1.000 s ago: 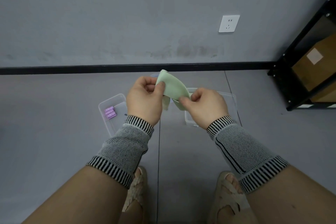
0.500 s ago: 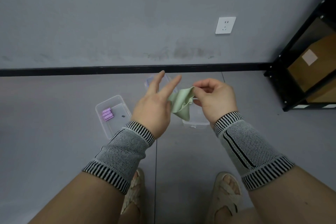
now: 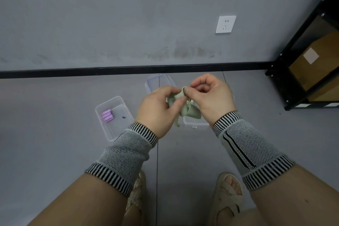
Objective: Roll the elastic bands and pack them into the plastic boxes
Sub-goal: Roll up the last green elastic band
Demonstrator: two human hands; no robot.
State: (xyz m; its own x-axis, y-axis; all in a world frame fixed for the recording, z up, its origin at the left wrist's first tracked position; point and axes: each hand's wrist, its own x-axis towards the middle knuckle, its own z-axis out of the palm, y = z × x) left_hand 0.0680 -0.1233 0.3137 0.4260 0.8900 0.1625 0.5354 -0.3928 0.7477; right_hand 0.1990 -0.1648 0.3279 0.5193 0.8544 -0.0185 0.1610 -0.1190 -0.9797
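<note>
Both the left hand [image 3: 157, 110] and the right hand [image 3: 211, 97] pinch the top end of the pale green elastic fabric band [image 3: 185, 110], held above the floor, its long axis hanging down toward the near clear plastic box [image 3: 195, 124], right hand nearer.

head view, angled down, hands [image 3: 183, 104] near

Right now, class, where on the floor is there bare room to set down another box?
Bare floor lies left of the box with purple rolls, and right of the clear box toward the black shelf. Between the boxes, under both hands, it is crowded.
</note>
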